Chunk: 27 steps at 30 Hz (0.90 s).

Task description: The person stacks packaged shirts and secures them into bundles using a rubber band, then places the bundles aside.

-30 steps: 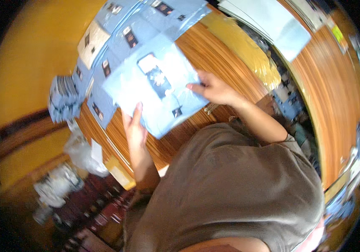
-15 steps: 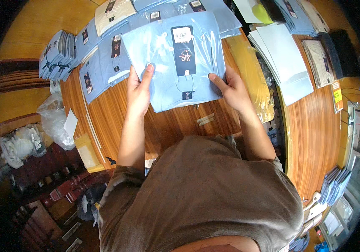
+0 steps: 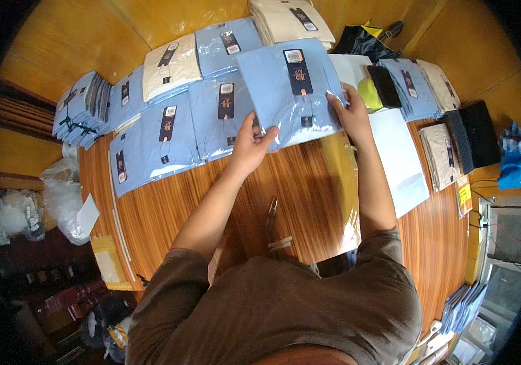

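Both my hands hold a folded light blue shirt (image 3: 272, 79) in a clear plastic bag, a dark hang tag on its front. My left hand (image 3: 251, 146) grips its lower left corner, thumb on top. At the lower right edge, my right hand (image 3: 351, 109) pinches it, fingers partly hidden behind. The shirt is over the far side of the table, at the right of a row of bagged blue shirts (image 3: 208, 112). Whether it touches what lies beneath, I cannot tell. Behind the row sits a bagged cream garment (image 3: 181, 61).
On the wooden table (image 3: 211, 201), tweezers (image 3: 272, 207) lie near me. A stack of cream garments (image 3: 281, 21) stands at the back. White sheets (image 3: 394, 164) and a dark phone-like object (image 3: 384, 85) are to the right. A crumpled plastic bag (image 3: 69, 188) hangs at the left edge.
The held shirt has moved away from me and to the right, and both arms have stretched farther forward. More of the shirt row and the table, with the tweezers, now shows.
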Motion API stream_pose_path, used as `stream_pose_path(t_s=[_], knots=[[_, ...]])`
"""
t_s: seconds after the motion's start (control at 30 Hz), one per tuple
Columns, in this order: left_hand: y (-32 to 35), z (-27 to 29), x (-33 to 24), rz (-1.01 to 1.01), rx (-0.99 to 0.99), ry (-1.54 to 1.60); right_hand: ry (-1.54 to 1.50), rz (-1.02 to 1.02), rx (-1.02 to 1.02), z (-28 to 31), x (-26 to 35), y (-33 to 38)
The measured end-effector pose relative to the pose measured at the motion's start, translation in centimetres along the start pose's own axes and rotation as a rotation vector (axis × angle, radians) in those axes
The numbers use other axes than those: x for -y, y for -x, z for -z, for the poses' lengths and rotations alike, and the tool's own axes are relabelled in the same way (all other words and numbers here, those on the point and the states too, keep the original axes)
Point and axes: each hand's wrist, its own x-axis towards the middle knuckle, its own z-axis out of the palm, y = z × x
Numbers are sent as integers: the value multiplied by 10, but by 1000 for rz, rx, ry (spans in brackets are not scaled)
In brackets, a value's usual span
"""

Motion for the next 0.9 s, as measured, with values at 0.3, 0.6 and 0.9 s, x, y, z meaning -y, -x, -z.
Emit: stream_pose_path(t_s=[0.3,0.6,0.9], knots=[[-9,-4,43,57,-2,-98,496,-69,-35,-16,-36,-31],[179,95,118,-288,-124,-1003,455,341,-142,-68,19,-3],[230,152,139,62,-315,-1273,-774,-637,-11,-264,26,-132]])
